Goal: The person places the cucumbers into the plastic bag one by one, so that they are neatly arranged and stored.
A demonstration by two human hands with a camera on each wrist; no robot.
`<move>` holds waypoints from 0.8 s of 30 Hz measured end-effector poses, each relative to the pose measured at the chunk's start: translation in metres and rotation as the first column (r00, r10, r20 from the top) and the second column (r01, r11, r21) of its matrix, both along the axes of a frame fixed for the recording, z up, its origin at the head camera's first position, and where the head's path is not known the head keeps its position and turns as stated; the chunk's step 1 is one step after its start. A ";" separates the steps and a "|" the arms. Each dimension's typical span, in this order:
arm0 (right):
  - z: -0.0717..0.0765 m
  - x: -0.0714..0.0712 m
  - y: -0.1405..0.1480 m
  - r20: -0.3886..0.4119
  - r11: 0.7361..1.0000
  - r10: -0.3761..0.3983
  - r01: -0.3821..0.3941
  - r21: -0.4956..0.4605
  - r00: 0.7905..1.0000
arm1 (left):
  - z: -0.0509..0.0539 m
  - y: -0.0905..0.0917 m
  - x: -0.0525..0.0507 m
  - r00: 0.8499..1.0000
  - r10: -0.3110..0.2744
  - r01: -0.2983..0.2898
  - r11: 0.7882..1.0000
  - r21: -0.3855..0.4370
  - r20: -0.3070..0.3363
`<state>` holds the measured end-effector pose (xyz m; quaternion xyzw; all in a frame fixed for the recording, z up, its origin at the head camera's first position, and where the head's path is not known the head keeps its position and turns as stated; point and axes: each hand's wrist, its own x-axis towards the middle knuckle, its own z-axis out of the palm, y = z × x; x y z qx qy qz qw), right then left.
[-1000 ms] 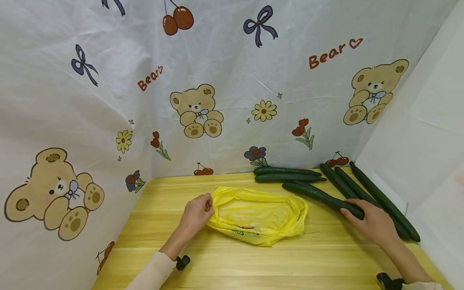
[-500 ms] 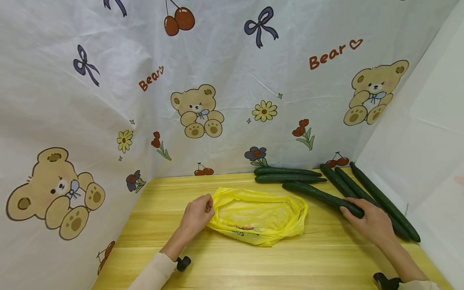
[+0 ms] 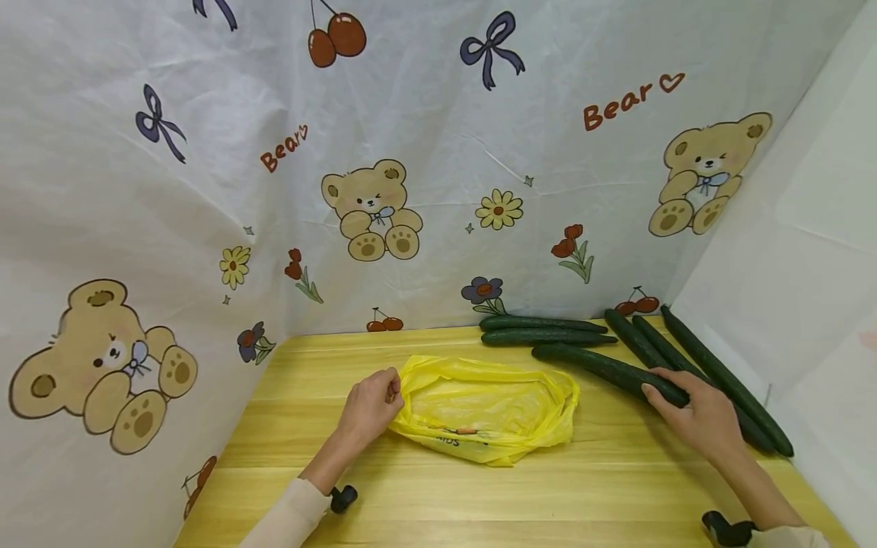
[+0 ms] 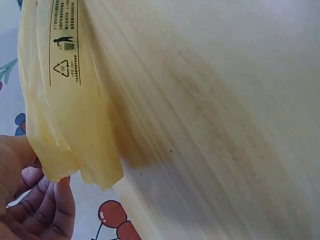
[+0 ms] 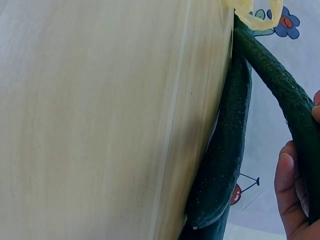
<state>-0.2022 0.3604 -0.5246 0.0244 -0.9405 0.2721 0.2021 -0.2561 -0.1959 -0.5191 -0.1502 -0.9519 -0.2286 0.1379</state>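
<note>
My left hand (image 3: pixel 370 403) pinches the left rim of a yellow plastic bag (image 3: pixel 473 449), which lies with its mouth spread wide. In the left wrist view, thumb and fingers meet on the edge of the printed bag (image 4: pixel 75 115). On the right, my right hand (image 3: pixel 706 418) grips a long dark green cucumber (image 3: pixel 603 367) near its right end, thumb on the near side. The right wrist view has that cucumber (image 5: pixel 280 85) slanting up from the hand. Whether its far tip touches the table cannot be told.
Two cucumbers (image 3: pixel 548 335) lie side by side along the back edge. Several more, among them one at the far right (image 3: pixel 726 380), slant beside the white right wall (image 3: pixel 808 304). A bear-print cloth (image 3: pixel 438 190) hangs behind the wooden table (image 3: pixel 479 502).
Almost nothing differs. The right wrist has shifted slightly left, and the held cucumber with it by a hair. The left hand stays on the bag rim.
</note>
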 end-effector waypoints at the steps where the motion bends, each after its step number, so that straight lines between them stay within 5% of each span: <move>1: 0.000 0.000 0.001 0.000 1.000 0.000 0.000 -0.005 1.000 | 0.000 -0.001 0.000 1.000 0.003 -0.003 1.000 -0.004 0.004; 18: 0.009 0.000 -0.005 -0.039 0.997 0.021 -0.023 -0.072 0.999 | -0.001 -0.001 -0.002 1.000 -0.010 0.010 1.000 0.007 -0.007; 24: 0.013 0.000 -0.018 0.012 0.992 0.046 -0.044 -0.120 0.999 | -0.002 -0.001 -0.001 1.000 -0.008 0.008 1.000 0.009 0.003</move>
